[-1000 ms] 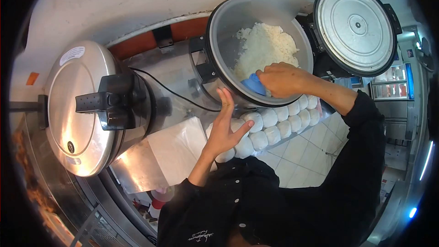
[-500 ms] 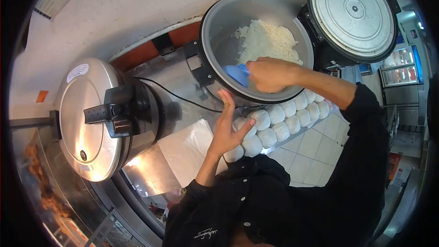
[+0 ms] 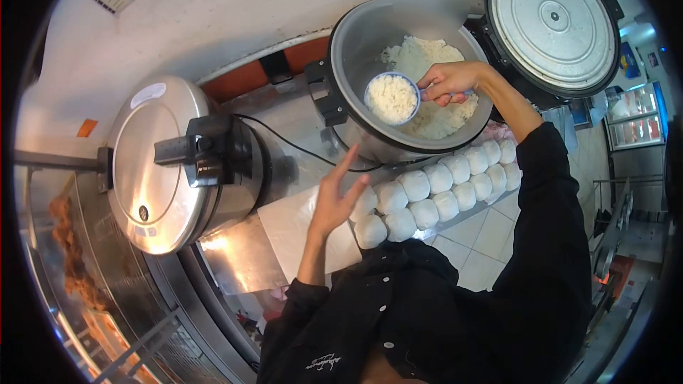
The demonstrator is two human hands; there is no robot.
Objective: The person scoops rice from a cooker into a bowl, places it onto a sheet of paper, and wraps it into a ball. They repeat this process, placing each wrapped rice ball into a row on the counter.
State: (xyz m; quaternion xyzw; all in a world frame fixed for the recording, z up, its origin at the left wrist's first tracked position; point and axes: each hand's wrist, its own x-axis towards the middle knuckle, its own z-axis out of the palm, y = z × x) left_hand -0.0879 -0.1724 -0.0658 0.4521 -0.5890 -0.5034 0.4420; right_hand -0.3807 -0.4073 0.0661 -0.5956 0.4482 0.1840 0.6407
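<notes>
My right hand (image 3: 449,82) is closed round the handle of a blue-rimmed scoop (image 3: 417,94), held over the open rice cooker (image 3: 348,92). A heap of white rice (image 3: 390,98) fills the scoop's round bowl. More cooked rice (image 3: 427,50) lies in the grey pot below, piled toward its far right side. My left hand (image 3: 334,203) is open and holds nothing, its fingers spread in front of the cooker. Right beside it sit two rows of rounded white bundles (image 3: 425,213). Under my left wrist lies a stack of thin white sheets (image 3: 284,224).
A second steel cooker (image 3: 160,171) with its lid shut stands at the left. The open cooker's raised lid (image 3: 553,21) is at the upper right. A black cord (image 3: 277,144) crosses the steel counter (image 3: 231,259). Roasted meat (image 3: 75,256) shows behind glass at far left.
My right hand has lifted the scoop from the pot, now turned upright and full of rice. My left hand has shifted slightly left, away from the cooker. The view has shifted a little.
</notes>
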